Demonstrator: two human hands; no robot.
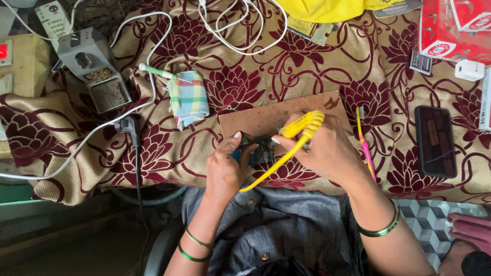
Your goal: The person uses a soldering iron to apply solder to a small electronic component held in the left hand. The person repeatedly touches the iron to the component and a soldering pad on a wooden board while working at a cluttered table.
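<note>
Grey cloth on the person's lap fills the bottom centre of the frame, and both forearms, ringed with green bangles, reach up from it. At centre, the right hand (327, 148) is closed around a yellow soldering iron (303, 125), whose yellow cord loops down toward the lap; the tip points down-left and is hidden behind the fingers. Beside it, the left hand (227, 163) pinches a small blue circuit board (255, 152) between thumb and fingertips, steadying it on the lower edge of a brown wooden board (276, 116) that lies on the floral cloth (153, 153). Fingers sit very close to the hot tip, so a slip could burn them, and the board could shift, since only a pinch holds it. That cord could also drag the iron aside. At upper left sit a grey iron stand (94, 66) and a checked rag (188, 98); a pink-and-yellow tool (365, 143) and a dark phone (435, 141) lie at right.
</note>
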